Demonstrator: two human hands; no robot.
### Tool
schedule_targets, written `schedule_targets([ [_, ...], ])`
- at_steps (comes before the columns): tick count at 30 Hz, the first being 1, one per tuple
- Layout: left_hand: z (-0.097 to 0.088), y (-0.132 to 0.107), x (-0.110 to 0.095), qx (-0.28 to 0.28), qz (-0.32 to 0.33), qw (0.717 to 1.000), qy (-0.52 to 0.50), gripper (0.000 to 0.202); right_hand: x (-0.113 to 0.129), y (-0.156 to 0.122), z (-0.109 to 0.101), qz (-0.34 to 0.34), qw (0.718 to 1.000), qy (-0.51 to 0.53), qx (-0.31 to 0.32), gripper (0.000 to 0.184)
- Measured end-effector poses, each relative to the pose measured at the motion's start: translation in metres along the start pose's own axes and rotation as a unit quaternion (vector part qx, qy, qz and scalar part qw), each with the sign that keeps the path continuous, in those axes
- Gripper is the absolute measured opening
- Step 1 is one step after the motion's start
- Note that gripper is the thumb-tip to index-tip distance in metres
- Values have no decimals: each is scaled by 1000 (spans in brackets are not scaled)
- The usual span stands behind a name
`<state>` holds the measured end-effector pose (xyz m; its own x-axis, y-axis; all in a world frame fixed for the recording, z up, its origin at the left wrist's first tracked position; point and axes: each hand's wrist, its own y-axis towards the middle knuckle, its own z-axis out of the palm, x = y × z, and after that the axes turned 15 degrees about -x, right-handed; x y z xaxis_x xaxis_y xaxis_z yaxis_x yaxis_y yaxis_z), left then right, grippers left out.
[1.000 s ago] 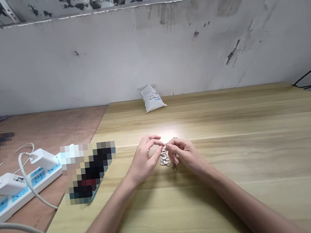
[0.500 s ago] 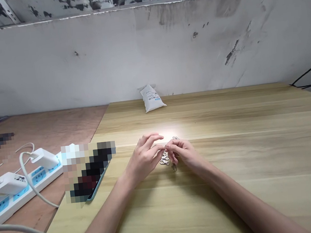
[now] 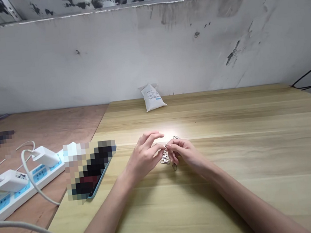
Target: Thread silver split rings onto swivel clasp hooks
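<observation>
My left hand (image 3: 145, 154) reaches in from the left, thumb and index fingertip pinched together and the other fingers raised. Its tips meet those of my right hand (image 3: 182, 150), which is closed in a pinch. Between both sets of fingertips a small metal ring (image 3: 165, 146) shows, mostly covered. Under my hands lie several silver swivel clasps (image 3: 164, 157) on the wooden tabletop (image 3: 231, 153). Another metal ring (image 3: 174, 167) shows just below my right hand's curled fingers; whether they hold it, I cannot tell. More small metal pieces (image 3: 176, 137) peek out behind my right hand.
A white labelled packet (image 3: 153, 97) rests near the wall. To the left lies a blurred-out phone (image 3: 96, 171) with a teal edge. Beyond it, a white power strip (image 3: 37, 181) with plugged-in chargers and cables (image 3: 31, 229) sits on a reddish-brown board (image 3: 70, 129).
Both hands keep the same pinch at the same place over the clasps. The whole view has shifted very slightly; nothing else visibly differs.
</observation>
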<state>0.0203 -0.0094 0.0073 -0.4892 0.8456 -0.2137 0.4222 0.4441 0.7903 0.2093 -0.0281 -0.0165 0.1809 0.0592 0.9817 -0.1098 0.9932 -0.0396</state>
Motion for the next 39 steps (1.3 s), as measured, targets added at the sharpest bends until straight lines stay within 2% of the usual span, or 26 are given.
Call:
schedule_targets([
  [4, -1, -1, 0, 5, -7, 1000, 22, 13, 0, -2, 1, -28, 998, -53, 2, 33],
  [6, -2, -1, -1, -2, -21, 999, 38, 11, 1, -4, 2, -116, 980, -156, -33, 31],
  [7, -2, -1, -2, -6, -34, 998, 45, 10, 1, -5, 2, -182, 956, -222, -61, 29],
  [9, -3, -1, -3, -14, -61, 997, 55, 10, 1, -8, 2, -316, 877, -343, -115, 25],
  [11, -4, 0, -4, -18, -86, 995, 54, 10, 1, -9, 0, -408, 801, -415, -142, 23],
  [12, -4, 0, -5, -22, -95, 994, 49, 9, 1, -10, 0, -436, 774, -435, -150, 23],
  [14, -4, 0, -5, -27, -106, 993, 33, 9, 0, -10, 0, -471, 735, -462, -154, 23],
  [16, -4, 1, -5, -30, -113, 993, 19, 9, 0, -11, 0, -490, 717, -474, -146, 22],
  [18, -5, 1, -4, -27, -121, 992, 11, 10, 0, -11, 1, -493, 718, -474, -130, 23],
  [22, -6, 1, 0, -29, -156, 987, -6, 9, 3, -8, -4, -474, 738, -470, -103, 25],
  [26, -6, 0, 4, -35, -191, 980, -43, 9, 5, -5, -9, -462, 744, -471, -102, 28],
  [28, -6, 0, 5, -46, -203, 976, -58, 9, 5, -5, -9, -435, 770, -456, -99, 27],
  [32, -7, 0, 4, -40, -184, 980, -63, 9, 1, -5, -2, -364, 848, -379, -62, 27],
  [34, -7, 0, 3, -18, -159, 986, -56, 9, 0, -4, 0, -347, 865, -357, -54, 19],
  [36, -6, 0, 2, -1, -142, 989, -43, 9, 0, -1, -1, -350, 862, -363, -57, 20],
  [39, -5, -1, 2, 11, -135, 991, -25, 9, 3, 2, -8, -383, 819, -420, -78, 20],
])
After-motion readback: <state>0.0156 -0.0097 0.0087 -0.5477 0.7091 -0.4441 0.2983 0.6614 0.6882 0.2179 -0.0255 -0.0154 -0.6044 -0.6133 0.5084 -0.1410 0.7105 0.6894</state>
